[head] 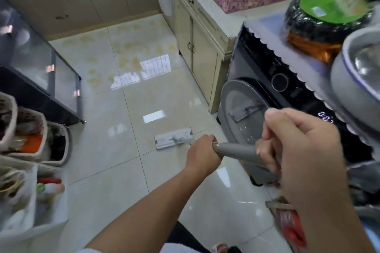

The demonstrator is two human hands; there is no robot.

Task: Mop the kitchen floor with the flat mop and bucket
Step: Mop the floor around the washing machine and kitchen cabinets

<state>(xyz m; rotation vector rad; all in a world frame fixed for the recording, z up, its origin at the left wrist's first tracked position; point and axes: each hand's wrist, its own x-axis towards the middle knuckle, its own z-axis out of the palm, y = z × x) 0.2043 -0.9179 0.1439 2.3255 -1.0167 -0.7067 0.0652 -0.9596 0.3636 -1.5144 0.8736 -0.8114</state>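
Gripping: both hands wrap the grey mop handle (236,151), fingers curled round it.
Left hand (202,155): lower on the handle, nearer the head.
Right hand (300,150): at the upper end, close to the camera and blurred.
Mop head (174,138): white, flat on the glossy tile floor (115,121), near the washing machine (257,96).
Bucket: possibly out of view.
Left side: baskets (30,135).

the left hand (202,153) hides part of the mop handle (236,151), and the pot (357,80) on the washing machine (267,80) is blurred and cut off at the right edge.
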